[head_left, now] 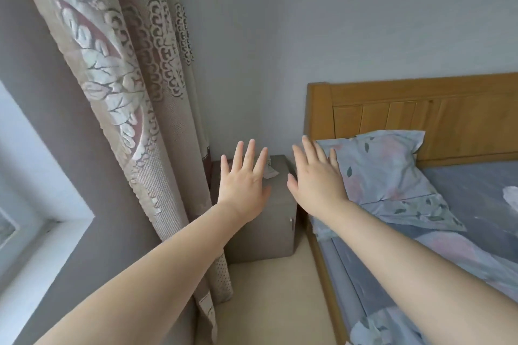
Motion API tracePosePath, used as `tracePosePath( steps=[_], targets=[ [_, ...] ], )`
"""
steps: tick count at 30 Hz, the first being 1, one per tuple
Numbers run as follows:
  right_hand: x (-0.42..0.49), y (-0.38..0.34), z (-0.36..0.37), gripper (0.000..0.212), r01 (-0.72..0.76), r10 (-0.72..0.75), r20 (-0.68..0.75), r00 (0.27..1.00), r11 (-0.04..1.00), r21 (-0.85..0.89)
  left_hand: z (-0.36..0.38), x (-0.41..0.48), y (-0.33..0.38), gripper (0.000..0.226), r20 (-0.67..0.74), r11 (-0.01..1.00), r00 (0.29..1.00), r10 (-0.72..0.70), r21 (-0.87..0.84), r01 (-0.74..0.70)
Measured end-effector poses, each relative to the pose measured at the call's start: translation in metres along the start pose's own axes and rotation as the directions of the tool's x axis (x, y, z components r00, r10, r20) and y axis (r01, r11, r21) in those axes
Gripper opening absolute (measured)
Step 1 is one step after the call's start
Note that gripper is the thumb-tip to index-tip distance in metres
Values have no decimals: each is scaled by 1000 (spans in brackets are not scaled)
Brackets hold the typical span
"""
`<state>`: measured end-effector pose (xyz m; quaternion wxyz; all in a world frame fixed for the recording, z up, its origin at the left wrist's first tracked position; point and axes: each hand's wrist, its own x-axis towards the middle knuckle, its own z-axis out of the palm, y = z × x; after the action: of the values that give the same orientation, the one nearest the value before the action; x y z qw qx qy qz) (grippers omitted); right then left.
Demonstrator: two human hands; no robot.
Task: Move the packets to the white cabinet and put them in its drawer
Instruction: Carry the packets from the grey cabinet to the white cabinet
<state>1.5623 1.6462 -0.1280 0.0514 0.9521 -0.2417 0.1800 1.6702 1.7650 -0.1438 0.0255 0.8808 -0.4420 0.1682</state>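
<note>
Reaching forward, both bare arms stretched toward the cabinet (266,227), a pale box that stood on the floor (269,302) in the corner of the room. The left hand (242,182) hung in front of the cabinet's top, on its left side, with the back of the hand up. Its 4 fingers and thumb were straight and spread, grasping nothing. The right hand (316,179) hovered just right of the cabinet's top, equally flat and splayed, and held nothing either.

On the cabinet's top, toward its back right, lay a pale crumpled item (271,172). It showed between the 2 hands, partly hidden behind the left fingers, and neither hand touched it. Whether it was a packet could not be told. The cabinet's front was closed, with a small metal handle (291,223) near its right edge.

Left of the cabinet, a patterned curtain (117,87) hung down and brushed its side. Right of the cabinet stood a bed with a wooden headboard (420,112), a floral pillow (386,171) and a blue sheet (471,193). Far right of the cabinet, on that sheet, a white object (511,199) was cut off by the frame edge, well apart from both hands and too little shown to identify.
</note>
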Motion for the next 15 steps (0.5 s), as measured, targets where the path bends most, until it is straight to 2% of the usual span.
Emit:
tracePosePath(
  steps=[8, 15],
  targets=[
    [166, 68, 109, 61, -25, 25, 47, 999, 1000, -17, 102, 182, -10, 77, 89, 1000, 996, 15, 0, -15],
    [322, 114, 212, 61, 85, -84, 137, 987, 996, 0, 197, 324, -41, 76, 236, 992, 964, -121, 8, 122]
  ],
)
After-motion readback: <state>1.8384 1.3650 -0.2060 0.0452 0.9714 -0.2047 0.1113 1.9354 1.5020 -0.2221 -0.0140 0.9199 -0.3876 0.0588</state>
